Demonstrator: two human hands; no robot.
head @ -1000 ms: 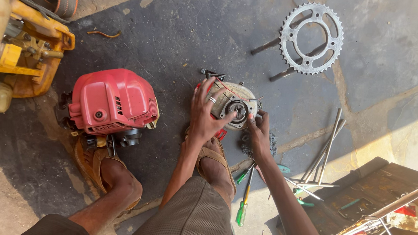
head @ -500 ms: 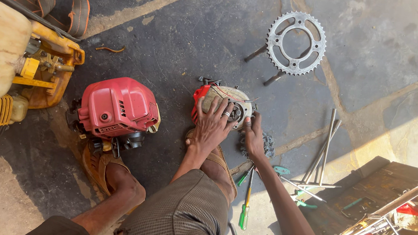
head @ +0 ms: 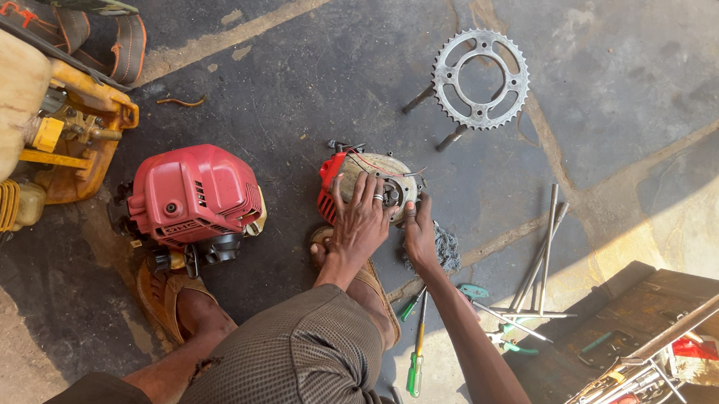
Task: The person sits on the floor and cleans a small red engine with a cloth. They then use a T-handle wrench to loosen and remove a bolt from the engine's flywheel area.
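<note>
Left hand (head: 360, 224) fingers spread flat on the engine part (head: 371, 186); right hand (head: 418, 236) fingers curl against it.

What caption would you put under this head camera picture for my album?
Both hands, left hand and right hand, rest on a small round red-and-grey engine part on the dark floor, beside a red engine cover.

I see my left hand (head: 359, 226) spread flat on a small engine part (head: 369, 186) on the stone floor (head: 318, 64); my right hand (head: 418, 236) pinches at its hub. Red engine cover (head: 196, 192) just left. Sprocket (head: 480, 78) well beyond. Screwdrivers (head: 417, 349) near my right forearm.
</note>
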